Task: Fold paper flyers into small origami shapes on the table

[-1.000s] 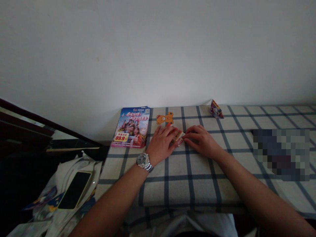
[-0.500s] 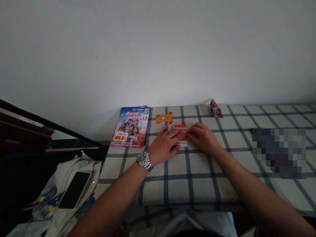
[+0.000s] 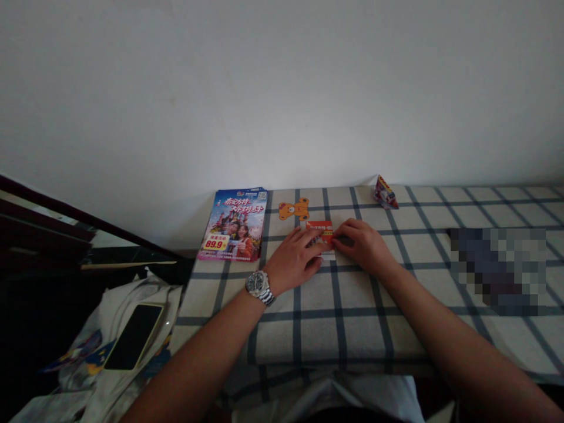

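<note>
A small red and white printed leaflet [image 3: 326, 228], seemingly folded, lies on the checked tablecloth [image 3: 308, 329] between my hands. My left hand [image 3: 295, 255], with a metal watch [image 3: 259, 286] on its wrist, rests with fingers extended over the leaflet's left part and hides some of it. Thumb and forefinger of my right hand [image 3: 359, 244] pinch the leaflet's right edge. Just beyond my left hand is a flat orange bear figure [image 3: 294, 209] on the cloth. To the left sits a stack of colourful flyers [image 3: 233, 226].
A folded paper piece [image 3: 385, 192] stands near the wall [image 3: 308, 88]. At right a blurred-out dark object [image 3: 493, 270] lies on the cloth. Lower left, a phone [image 3: 133, 336] rests on pale bags [image 3: 118, 299] beside the table.
Both hands stay at the leaflet, almost still. The left fingers have shifted very slightly on it; the right pinch looks the same.
</note>
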Available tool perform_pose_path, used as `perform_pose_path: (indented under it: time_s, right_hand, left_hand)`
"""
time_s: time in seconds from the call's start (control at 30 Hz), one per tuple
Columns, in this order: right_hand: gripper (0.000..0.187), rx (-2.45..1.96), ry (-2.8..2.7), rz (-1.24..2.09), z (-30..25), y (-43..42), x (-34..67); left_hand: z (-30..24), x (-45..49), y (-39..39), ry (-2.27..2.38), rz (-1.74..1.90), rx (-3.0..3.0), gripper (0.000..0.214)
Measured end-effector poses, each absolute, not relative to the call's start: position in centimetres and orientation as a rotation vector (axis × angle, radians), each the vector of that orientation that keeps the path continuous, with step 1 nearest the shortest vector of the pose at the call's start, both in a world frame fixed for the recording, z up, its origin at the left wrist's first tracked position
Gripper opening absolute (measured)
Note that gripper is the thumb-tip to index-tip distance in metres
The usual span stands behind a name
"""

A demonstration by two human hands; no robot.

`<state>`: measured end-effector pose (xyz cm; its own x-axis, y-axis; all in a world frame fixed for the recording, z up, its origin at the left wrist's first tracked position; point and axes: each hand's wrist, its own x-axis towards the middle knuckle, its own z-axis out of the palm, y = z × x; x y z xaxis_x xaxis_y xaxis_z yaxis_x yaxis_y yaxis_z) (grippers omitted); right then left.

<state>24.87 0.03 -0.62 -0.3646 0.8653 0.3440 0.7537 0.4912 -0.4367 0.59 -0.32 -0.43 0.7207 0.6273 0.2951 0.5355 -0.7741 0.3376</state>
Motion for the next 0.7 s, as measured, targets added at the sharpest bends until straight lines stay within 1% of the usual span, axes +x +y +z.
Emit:
perform_pose_path:
  time_s: [0.33,0.7]
  right_hand:
    - [0.006,-1.336,-2.184,0.251,-0.77,0.12,24.81]
    - [0.005,-1.465,-2.151,0.12,-0.9,0.25,24.08]
  left_hand:
    - [-0.32,0.59,-0.23,0.896,0.593,2.701,0.039]
    - [-0.25,0.72,-0.18,0.909,0.553,2.725,0.038]
